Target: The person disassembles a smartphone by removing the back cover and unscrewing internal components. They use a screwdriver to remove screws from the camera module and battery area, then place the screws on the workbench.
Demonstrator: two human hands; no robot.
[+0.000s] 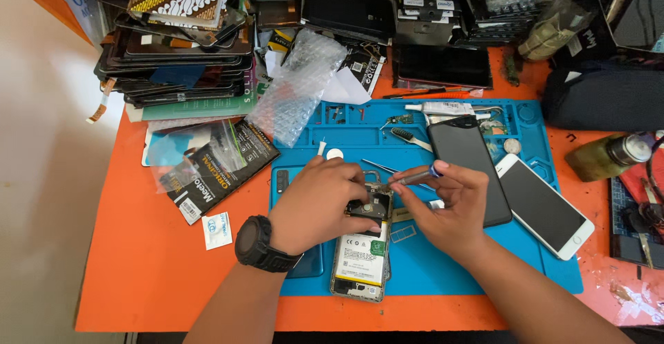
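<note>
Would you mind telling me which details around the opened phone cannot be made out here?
Head view only:
- Top of the opened phone: hidden under the left hand.
- Tip of the screwdriver in the right hand: too small.
- Dark bag: cut off by the right edge.

Open blue mat (443, 275) lay free below the right hand (449, 209), while a black phone (470, 168) and white phone (546, 206) crowded its right, and stacked screens (180, 60) blocked the table's far-left corner.

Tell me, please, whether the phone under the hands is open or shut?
Open: the phone lies back cover off, battery and circuit board exposed, under the left hand and right hand.
</note>
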